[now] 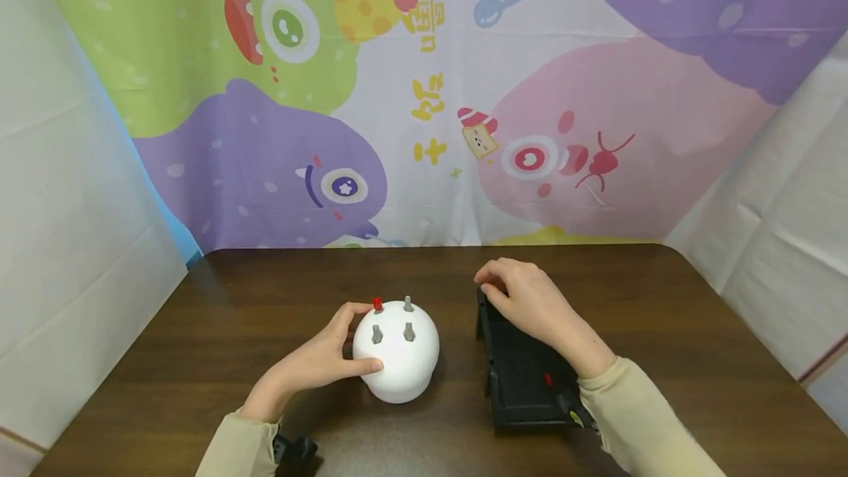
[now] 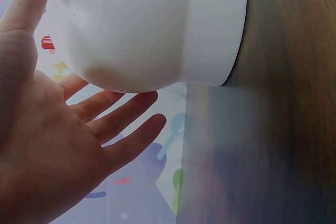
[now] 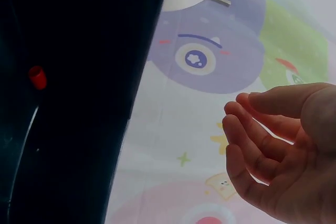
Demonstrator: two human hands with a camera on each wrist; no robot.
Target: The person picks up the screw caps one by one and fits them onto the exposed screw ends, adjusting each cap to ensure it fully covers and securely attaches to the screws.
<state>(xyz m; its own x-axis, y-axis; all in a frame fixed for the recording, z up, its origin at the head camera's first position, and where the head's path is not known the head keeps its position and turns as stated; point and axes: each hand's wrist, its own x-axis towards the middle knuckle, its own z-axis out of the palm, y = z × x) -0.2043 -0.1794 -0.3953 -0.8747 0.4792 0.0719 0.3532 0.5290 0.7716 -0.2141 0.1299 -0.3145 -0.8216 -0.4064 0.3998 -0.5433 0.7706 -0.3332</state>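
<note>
My left hand (image 1: 314,359) holds a white dome-shaped object (image 1: 400,366) at its left side, thumb at the front and fingers behind. In the left wrist view its fingers lie spread along the white wall (image 2: 131,35). Several grey bolt-like posts (image 1: 408,331) stick up from the dome's top, and a red cap (image 1: 377,304) covers the far left one. Over the far end of a black tray (image 1: 486,344) hovers my right hand (image 1: 530,300), fingers loosely bent with nothing seen between them. A loose red cap (image 3: 38,77) lies in the tray.
Dark wood tabletop (image 1: 457,447) lies beneath everything. A patterned curtain (image 1: 424,190) hangs behind the far edge, with white cloth on both sides. Some small dark item (image 1: 576,411) shows by the right sleeve, partly hidden. A black device (image 1: 294,453) sits at the left wrist.
</note>
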